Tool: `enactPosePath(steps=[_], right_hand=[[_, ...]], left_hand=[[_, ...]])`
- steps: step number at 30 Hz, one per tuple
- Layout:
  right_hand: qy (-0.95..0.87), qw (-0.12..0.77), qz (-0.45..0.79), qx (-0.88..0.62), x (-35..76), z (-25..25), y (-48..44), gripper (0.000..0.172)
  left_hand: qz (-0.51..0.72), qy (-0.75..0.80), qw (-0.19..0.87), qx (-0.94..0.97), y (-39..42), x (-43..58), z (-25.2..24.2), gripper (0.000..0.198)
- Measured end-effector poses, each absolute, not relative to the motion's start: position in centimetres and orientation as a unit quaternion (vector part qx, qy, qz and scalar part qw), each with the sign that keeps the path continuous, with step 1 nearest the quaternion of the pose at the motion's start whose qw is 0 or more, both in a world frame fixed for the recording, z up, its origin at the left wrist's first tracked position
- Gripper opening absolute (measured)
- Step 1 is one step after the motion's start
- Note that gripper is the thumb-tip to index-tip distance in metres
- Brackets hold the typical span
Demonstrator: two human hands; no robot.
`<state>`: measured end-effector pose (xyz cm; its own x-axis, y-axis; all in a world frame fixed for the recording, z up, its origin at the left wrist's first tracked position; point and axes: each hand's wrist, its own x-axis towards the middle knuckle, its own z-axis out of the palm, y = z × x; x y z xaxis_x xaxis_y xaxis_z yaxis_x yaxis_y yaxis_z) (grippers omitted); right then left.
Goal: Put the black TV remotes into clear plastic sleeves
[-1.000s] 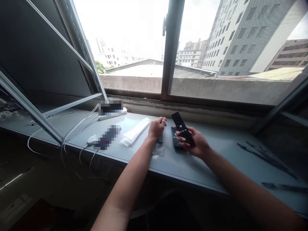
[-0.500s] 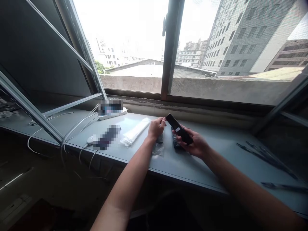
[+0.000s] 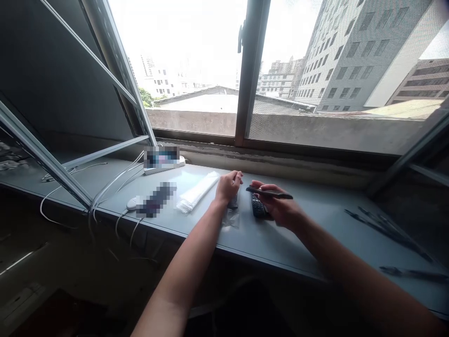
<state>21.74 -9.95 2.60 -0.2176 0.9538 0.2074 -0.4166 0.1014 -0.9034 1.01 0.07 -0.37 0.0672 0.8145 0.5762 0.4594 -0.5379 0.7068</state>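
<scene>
My right hand (image 3: 280,206) grips a slim black remote control (image 3: 270,192), which is turned nearly edge-on to me. Under that hand a second black remote control (image 3: 258,206) lies on the table with its buttons facing up, partly covered by my fingers. My left hand (image 3: 228,185) is closed, its fingers curled and fingertips together; whatever they may hold is too small to make out. Just below the left wrist, a small clear plastic bag (image 3: 230,218) with something dark by it rests on the table.
White plastic sleeves (image 3: 198,193) lie left of my left hand. Farther left are a blurred-out item (image 3: 156,200), a round white charger (image 3: 132,203), loose cables and a white power strip (image 3: 164,167). Dark strips (image 3: 386,231) lie at the right. Metal frame bars (image 3: 108,152) slant over the table's left side.
The remote control in my right hand has tilted from showing its flat, white-labelled face to nearly edge-on, its far end moving down and away from my left hand. The left hand has barely moved.
</scene>
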Motion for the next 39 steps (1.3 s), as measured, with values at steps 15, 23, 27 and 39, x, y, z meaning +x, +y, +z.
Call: enactPosePath(steps=[15, 23, 27, 39], right_hand=[[-0.443, 0.492, 0.684, -0.305, 21.5, 3.0, -10.6, 0.047], [-0.465, 0.461, 0.680, -0.330, 21.2, 2.6, -10.6, 0.031], [-0.472, 0.447, 0.687, -0.325, 20.8, 2.4, -10.9, 0.026], [-0.566, 0.409, 0.652, -0.294, 21.1, 2.2, -11.3, 0.069]], left_hand=[[0.514, 0.454, 0.179, 0.706, 0.0, 1.1, -0.3, 0.035], [0.560, 0.387, 0.353, 0.642, -0.2, 1.0, 0.7, 0.056], [0.524, 0.324, 0.455, 0.642, -0.2, 1.2, 0.6, 0.054], [0.541, 0.415, 0.380, 0.625, 1.7, 1.1, -0.9, 0.050]])
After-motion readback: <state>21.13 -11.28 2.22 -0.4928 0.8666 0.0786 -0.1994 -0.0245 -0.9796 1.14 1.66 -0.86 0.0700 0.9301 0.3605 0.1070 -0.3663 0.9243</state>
